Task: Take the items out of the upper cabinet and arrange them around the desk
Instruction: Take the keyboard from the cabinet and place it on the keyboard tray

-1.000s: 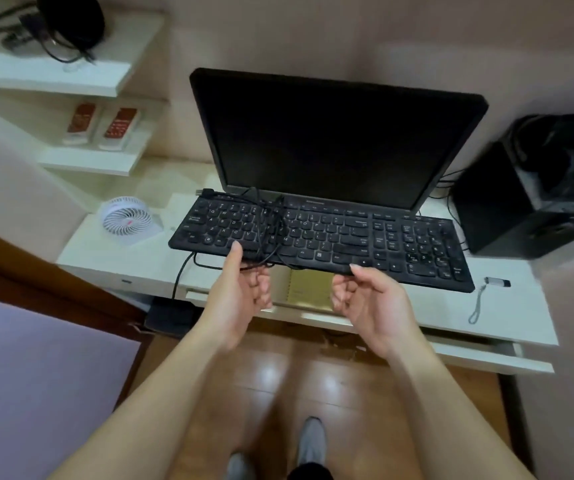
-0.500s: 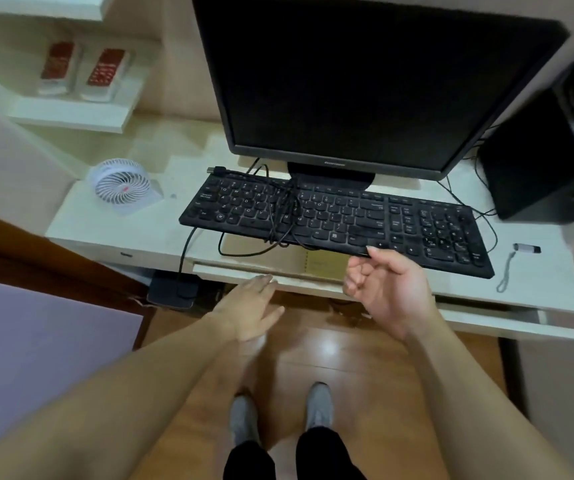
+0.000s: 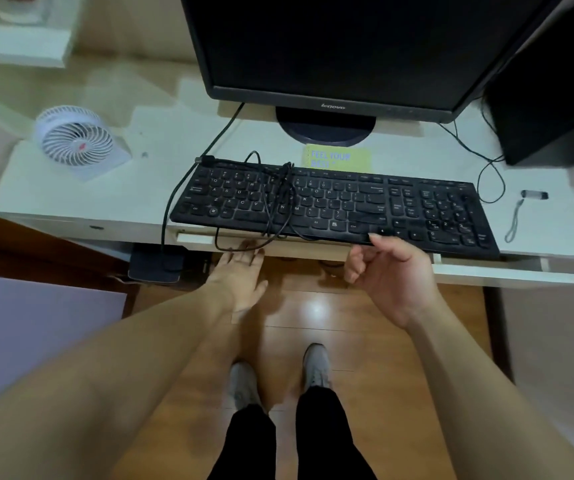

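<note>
A black keyboard (image 3: pixel 341 206) lies along the front of the white desk (image 3: pixel 105 195), its bundled cable (image 3: pixel 278 199) draped over the keys. Behind it a yellow-green notebook (image 3: pixel 339 157) pokes out by the monitor stand. My left hand (image 3: pixel 240 271) is flat and open at the edge of the pull-out tray (image 3: pixel 503 271), holding nothing. My right hand (image 3: pixel 385 275) is loosely curled just below the keyboard's front edge, thumb close to it, with nothing in it. A white desk fan (image 3: pixel 74 140) stands at the left and a USB stick (image 3: pixel 534 195) with a lanyard lies at the right.
A black Lenovo monitor (image 3: pixel 341 46) stands at the back centre, a black computer tower (image 3: pixel 552 91) at the right. A wall shelf (image 3: pixel 19 46) is at upper left. A dark box (image 3: pixel 155 268) sits under the desk on the wood floor.
The view has tilted down and closer to the desk. My left hand has dropped from raised to flat against the tray edge. The notebook now shows behind the keyboard.
</note>
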`<act>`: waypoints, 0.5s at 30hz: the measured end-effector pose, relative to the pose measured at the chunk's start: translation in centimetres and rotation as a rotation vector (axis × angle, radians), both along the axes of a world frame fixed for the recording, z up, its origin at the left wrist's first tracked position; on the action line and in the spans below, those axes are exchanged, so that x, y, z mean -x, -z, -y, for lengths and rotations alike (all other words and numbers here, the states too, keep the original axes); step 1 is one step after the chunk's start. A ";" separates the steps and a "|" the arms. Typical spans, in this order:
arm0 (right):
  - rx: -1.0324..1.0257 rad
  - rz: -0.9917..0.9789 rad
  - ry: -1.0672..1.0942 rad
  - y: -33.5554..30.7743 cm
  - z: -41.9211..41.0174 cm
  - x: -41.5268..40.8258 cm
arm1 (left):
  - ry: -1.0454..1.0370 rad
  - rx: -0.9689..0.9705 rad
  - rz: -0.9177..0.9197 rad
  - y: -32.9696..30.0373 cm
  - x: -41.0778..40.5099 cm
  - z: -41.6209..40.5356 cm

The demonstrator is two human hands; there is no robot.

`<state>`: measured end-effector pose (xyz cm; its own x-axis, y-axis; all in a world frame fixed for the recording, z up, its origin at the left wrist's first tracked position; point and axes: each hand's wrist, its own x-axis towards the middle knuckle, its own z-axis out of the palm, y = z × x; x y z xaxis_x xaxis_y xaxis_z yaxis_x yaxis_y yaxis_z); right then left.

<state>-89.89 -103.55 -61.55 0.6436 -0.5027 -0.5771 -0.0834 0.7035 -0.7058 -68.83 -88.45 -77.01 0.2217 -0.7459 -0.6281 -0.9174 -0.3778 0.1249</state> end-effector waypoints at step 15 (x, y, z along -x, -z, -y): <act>-0.010 -0.007 -0.010 0.6 -0.3 -1.3 | -0.024 0.002 0.049 1.1 1.8 -0.9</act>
<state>-88.63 -103.24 -62.11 0.6449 -0.4902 -0.5864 -0.0955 0.7095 -0.6982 -70.58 -87.51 -78.11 0.2704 -0.7412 -0.6144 -0.9130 -0.3999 0.0806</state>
